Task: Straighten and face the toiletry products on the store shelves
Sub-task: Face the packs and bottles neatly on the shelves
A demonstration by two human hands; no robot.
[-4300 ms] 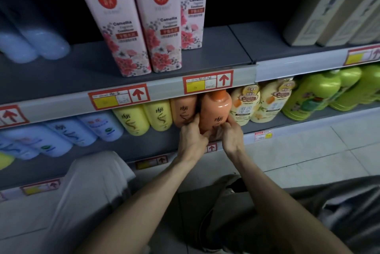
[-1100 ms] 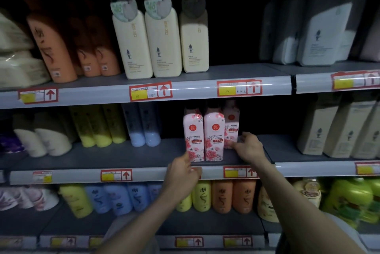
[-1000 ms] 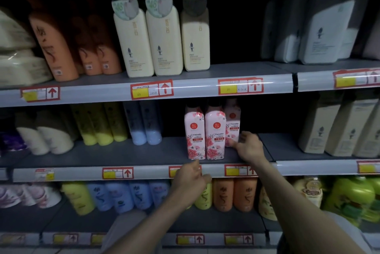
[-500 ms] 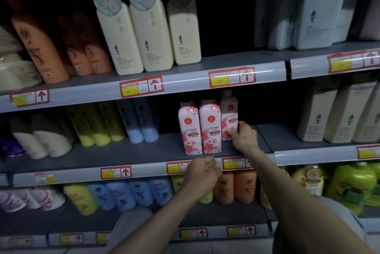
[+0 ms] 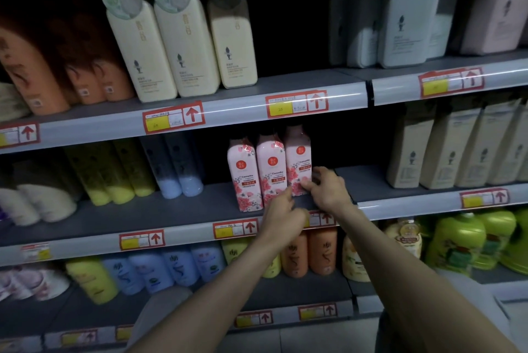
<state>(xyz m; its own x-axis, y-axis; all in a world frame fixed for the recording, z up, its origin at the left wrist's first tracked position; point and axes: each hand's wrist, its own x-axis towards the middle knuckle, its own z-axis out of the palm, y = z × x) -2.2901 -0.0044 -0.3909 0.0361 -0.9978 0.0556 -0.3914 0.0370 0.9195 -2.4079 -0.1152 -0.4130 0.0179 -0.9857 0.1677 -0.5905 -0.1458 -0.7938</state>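
The left hand [image 5: 281, 211] has come up, fingers curled at the middle pink bottle [image 5: 271, 174], while the right hand [image 5: 325, 189] grips the back one [image 5: 298, 158] (still behind) to pull it to the shelf [image 5: 177, 211] edge.

1. Top rail [image 5: 243, 111]: a pale strip along the shelf's front edge. It carries red-bordered tags [image 5: 173, 121] with yellow panels and red up-arrows.
2. Rail joint [image 5: 369, 92]: a dark gap splits the top rail right of centre.
3. Middle rail [image 5: 185, 234]: the same type of tag; the far-left one is blurred.
4. Bottom rail [image 5: 285, 316]: the same type of tag, dimly lit.
5. Floor [image 5: 314, 338]: pale tiles along the bottom edge of the view.
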